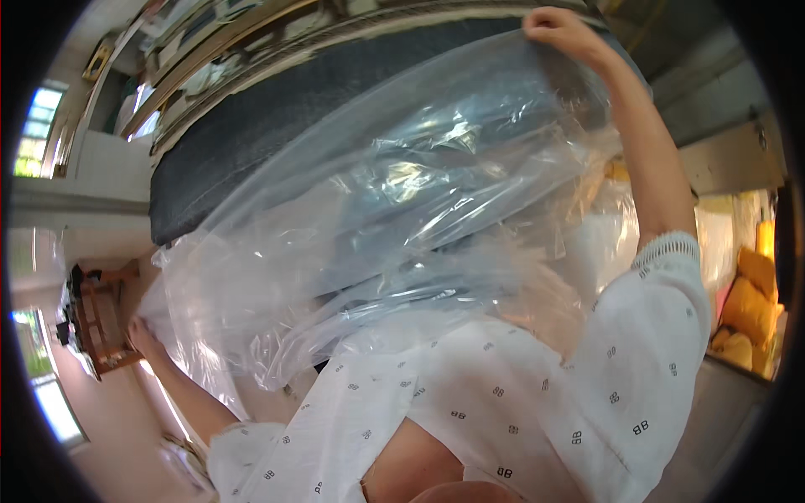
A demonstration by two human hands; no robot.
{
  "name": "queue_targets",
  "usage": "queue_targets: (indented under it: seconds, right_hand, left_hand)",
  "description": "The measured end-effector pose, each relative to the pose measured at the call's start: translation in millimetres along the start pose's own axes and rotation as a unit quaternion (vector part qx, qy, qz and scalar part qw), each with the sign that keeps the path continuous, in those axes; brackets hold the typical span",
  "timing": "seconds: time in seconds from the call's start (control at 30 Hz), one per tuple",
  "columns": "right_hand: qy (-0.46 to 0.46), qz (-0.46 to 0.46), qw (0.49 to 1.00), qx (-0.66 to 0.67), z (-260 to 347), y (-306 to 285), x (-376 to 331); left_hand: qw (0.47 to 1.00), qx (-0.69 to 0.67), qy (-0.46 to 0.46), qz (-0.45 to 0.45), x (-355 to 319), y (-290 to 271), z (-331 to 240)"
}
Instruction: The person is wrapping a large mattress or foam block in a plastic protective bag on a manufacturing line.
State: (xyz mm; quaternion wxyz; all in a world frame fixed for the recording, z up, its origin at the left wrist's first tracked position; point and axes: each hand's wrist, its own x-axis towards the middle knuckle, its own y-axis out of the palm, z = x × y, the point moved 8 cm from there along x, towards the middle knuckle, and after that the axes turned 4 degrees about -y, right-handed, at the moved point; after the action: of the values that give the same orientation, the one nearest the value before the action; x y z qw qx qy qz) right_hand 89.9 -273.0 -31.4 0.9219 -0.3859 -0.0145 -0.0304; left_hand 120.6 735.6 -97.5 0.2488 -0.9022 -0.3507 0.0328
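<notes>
A large clear plastic sheet or bag (402, 210) is stretched in front of me, crinkled and shiny. My right hand (558, 29) is raised high at the top right and pinches the sheet's upper edge. My left hand (144, 338) is out at the lower left and grips the sheet's other end. Behind the plastic lies a long dark grey padded slab (251, 134), partly covered by the sheet. My white patterned top (520, 394) fills the lower part of the view.
Wooden boards or frames (251, 42) run along above the dark slab. A wooden rack (101, 323) stands at the far left near bright windows (33, 126). Yellow cushions (750, 310) sit at the right edge.
</notes>
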Motion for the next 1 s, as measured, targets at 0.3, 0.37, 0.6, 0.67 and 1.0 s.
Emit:
queue_targets:
  seconds: [0.3,0.37,0.6,0.67,1.0]
  right_hand:
    - [0.06,-0.407,0.865,-0.287,-135.9,-156.2,10.1]
    - [0.085,-0.448,0.862,-0.222,-227.1,-155.2,-26.7]
    - [-0.001,-0.41,0.909,-0.07,-225.9,-125.7,10.7]
    - [0.017,-0.408,0.908,-0.092,-234.8,-131.6,16.6]
    - [0.06,-0.402,0.912,-0.054,-241.2,-131.5,37.0]
  left_hand:
    - [0.921,0.2,0.316,-0.109,38.3,239.3,-202.8]
    - [0.964,0.109,0.229,-0.081,9.4,331.4,-179.7]
    - [0.978,-0.052,0.2,-0.016,7.2,334.0,-191.8]
    - [0.98,-0.057,0.189,-0.015,6.0,349.3,-198.2]
    - [0.977,-0.02,0.199,-0.07,10.3,353.8,-206.0]
